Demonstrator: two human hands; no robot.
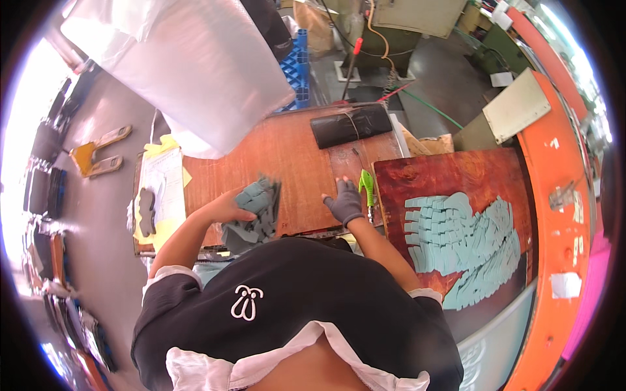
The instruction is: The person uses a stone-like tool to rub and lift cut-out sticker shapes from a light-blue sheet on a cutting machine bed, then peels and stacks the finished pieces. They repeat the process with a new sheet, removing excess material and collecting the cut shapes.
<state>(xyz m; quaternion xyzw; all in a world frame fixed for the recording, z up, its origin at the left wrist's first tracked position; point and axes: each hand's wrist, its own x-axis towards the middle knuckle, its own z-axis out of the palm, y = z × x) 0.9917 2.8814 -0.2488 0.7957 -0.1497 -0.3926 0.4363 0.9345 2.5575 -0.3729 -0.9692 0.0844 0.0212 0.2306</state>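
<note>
My left hand (pixel 227 207), bare, is closed on a bunch of grey-teal cut foam pieces (pixel 259 199) near the front edge of the wooden table (pixel 293 169). More grey pieces (pixel 248 234) lie just below it, partly behind my shirt. My right hand (pixel 345 203) wears a dark grey fingerless glove and rests on the table, fingers apart, with nothing in it. Right beside it lies a bright green air blow gun (pixel 367 189). To the right, light teal cut pieces (pixel 450 228) are spread in rows and heaps on a reddish-brown board (pixel 417 176).
A black wrapped roll (pixel 351 127) lies at the table's far right. Papers (pixel 163 179) and a dark wavy piece (pixel 146 212) sit at the left. A large translucent plastic bag (pixel 202 72) overhangs the far left. An orange frame (pixel 561 195) borders the right; a yellow pallet jack (pixel 85 159) stands on the floor.
</note>
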